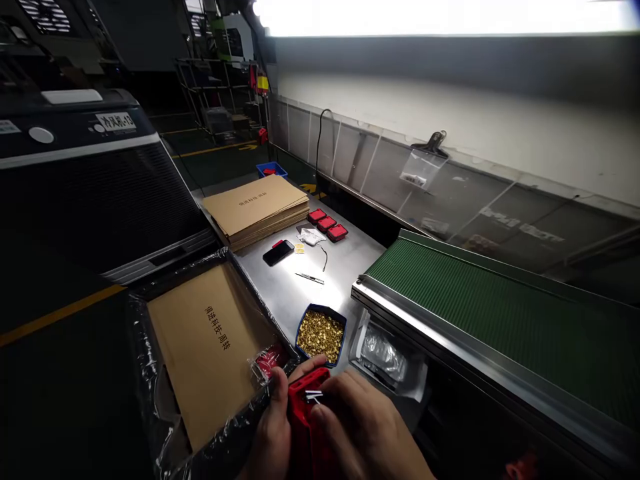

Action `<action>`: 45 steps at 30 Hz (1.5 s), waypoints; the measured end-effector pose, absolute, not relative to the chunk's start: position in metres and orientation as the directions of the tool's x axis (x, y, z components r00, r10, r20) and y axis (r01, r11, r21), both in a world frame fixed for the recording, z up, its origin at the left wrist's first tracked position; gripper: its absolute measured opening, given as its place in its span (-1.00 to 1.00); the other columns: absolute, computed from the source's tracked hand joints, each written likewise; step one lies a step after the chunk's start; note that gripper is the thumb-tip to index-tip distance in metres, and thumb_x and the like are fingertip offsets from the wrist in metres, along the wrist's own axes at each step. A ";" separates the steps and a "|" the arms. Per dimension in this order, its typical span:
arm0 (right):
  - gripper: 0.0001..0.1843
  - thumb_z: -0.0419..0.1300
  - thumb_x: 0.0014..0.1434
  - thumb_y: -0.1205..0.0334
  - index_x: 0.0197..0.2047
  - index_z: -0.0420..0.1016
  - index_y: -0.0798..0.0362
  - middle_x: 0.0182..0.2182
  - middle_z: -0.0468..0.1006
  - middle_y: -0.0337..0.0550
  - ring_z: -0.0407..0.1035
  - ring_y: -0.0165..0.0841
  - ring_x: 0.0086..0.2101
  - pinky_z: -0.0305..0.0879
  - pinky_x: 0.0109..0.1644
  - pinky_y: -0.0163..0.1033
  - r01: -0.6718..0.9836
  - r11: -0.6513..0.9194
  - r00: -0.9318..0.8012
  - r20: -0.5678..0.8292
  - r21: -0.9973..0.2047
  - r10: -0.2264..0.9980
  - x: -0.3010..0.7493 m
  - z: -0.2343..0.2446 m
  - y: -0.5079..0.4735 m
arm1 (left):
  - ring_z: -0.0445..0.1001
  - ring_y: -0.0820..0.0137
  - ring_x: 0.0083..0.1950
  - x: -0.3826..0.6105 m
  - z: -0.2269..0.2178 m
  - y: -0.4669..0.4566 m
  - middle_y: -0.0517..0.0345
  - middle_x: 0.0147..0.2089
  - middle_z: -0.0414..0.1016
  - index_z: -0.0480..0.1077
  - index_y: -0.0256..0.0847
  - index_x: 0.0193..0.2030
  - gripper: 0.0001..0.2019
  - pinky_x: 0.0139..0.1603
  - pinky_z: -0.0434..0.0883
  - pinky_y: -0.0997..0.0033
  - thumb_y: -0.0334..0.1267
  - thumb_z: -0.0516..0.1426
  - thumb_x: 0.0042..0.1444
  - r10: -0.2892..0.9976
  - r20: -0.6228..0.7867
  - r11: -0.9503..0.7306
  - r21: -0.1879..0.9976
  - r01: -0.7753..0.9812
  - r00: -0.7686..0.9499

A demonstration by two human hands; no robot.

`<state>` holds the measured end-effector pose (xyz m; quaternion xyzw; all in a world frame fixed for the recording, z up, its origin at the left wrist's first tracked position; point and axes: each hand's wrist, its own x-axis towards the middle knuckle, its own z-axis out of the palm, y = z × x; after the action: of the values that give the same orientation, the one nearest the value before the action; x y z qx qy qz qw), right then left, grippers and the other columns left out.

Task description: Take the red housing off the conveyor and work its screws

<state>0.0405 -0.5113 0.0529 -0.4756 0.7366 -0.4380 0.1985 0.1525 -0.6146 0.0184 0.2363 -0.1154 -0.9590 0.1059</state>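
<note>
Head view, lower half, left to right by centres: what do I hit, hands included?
Brown cardboard sheet → left hand → red part → right hand → green conveyor belt.

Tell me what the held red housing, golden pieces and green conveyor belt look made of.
Red housing: probably moulded plastic, smooth, given its even colour.
Golden pieces: likely brass or plated metal, shiny, with bright glints.
Green conveyor belt: perhaps rubber or PVC, matt, with fine ridges.
</note>
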 end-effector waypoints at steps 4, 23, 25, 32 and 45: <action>-0.90 0.09 0.27 0.25 -0.20 0.44 -0.04 -0.38 0.54 -0.23 0.45 -0.38 -0.39 0.34 -0.39 -0.31 -0.549 0.178 -0.466 0.122 -0.817 -0.876 0.042 0.052 -0.514 | 0.40 -0.10 0.26 0.154 0.016 -0.615 -0.28 0.27 0.37 -0.13 -0.14 0.49 -0.21 0.26 0.35 -0.09 0.26 -0.01 0.29 -0.259 -0.428 -0.946 0.294 0.138 -0.866; -0.88 0.13 0.34 0.17 -0.23 0.42 -0.01 -0.43 0.51 -0.26 0.41 -0.44 -0.46 0.30 -0.41 -0.31 -0.578 0.206 -0.493 0.137 -0.790 -0.859 0.033 0.044 -0.497 | 0.47 -0.05 0.18 0.151 0.023 -0.614 -0.20 0.24 0.44 -0.06 -0.06 0.47 -0.18 0.25 0.34 -0.08 0.35 -0.01 0.23 -0.161 -0.465 -0.968 0.247 0.048 -0.871; -0.91 0.14 0.36 0.20 -0.15 0.44 -0.01 -0.39 0.51 -0.22 0.39 -0.39 -0.42 0.31 -0.39 -0.26 -0.685 0.182 -0.472 0.239 -0.705 -0.849 0.030 0.041 -0.495 | 0.49 -0.02 0.15 0.149 0.024 -0.615 -0.20 0.22 0.45 -0.06 -0.05 0.47 -0.22 0.25 0.33 -0.08 0.32 -0.03 0.26 -0.139 -0.455 -0.977 0.207 0.048 -0.879; -0.82 0.22 0.24 0.45 -0.07 0.45 0.13 -0.24 0.64 -0.08 0.35 -0.31 -0.38 0.35 -0.37 -0.15 -0.897 0.011 -0.256 0.501 -0.442 -0.827 0.026 0.053 -0.509 | 0.51 0.07 0.04 0.143 0.023 -0.617 -0.09 -0.04 0.52 0.32 -0.19 0.24 -0.41 0.25 0.34 -0.03 0.22 0.00 0.31 -0.061 -0.391 -0.985 0.175 -0.009 -0.918; -0.79 0.15 0.27 0.46 -0.03 0.48 0.18 -0.17 0.68 -0.06 0.32 -0.32 -0.44 0.34 -0.44 -0.14 -0.918 -0.053 -0.149 0.467 -0.393 -0.872 0.022 0.053 -0.509 | 0.53 0.03 -0.01 0.139 0.023 -0.616 -0.11 -0.10 0.55 0.39 -0.27 0.20 -0.29 0.22 0.40 0.00 0.32 0.05 0.20 -0.050 -0.397 -0.979 0.203 -0.034 -0.916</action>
<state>0.0218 -0.5089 0.0532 -0.6511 0.6871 -0.3203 -0.0362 0.1386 -0.6158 0.0233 0.2046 -0.1033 -0.9734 0.0041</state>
